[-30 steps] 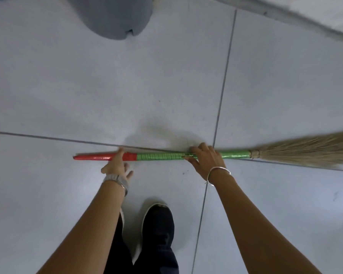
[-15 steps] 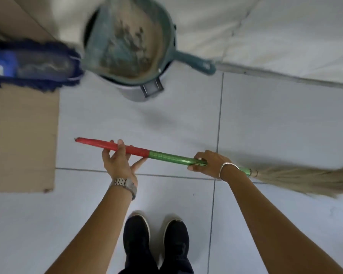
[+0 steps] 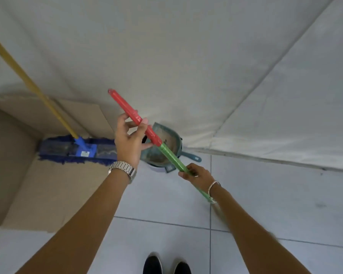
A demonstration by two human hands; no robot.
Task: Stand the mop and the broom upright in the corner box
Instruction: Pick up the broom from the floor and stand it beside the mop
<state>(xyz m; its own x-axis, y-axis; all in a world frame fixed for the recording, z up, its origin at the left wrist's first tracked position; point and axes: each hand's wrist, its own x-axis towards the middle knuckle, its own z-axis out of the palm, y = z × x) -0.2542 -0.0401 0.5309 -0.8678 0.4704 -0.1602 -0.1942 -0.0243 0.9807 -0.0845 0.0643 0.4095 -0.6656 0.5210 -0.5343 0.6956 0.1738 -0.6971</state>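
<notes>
Broom (image 3: 147, 129) handle is up off the floor now and tipping toward vertical, red end high and pointing at the wall, when a second ago it was lying flat along the tile seam. My left hand (image 3: 129, 142) is curled loosely round the red section, thumb and fingers closed but not a hard fist, and my right hand (image 3: 196, 174) is wrapped shut on the green part lower down. Bristle end is hidden behind my right forearm so can't say where it's sitting. Reads to me as halfway through swinging it upright, and it needs carrying left to the cardboard box (image 3: 34, 186) next. Mop (image 3: 77, 150) is already in there, blue head flat on the box floor, yellow pole leaning up and out of view top left, so that half looks done. Just beside the box there's a teal dustpan (image 3: 162, 153) sitting on a small bin, right under the broom handle, so watch for a knock. Floor is pale grey tile (image 3: 275, 204), and the walls are draped in white sheeting (image 3: 186, 56).
</notes>
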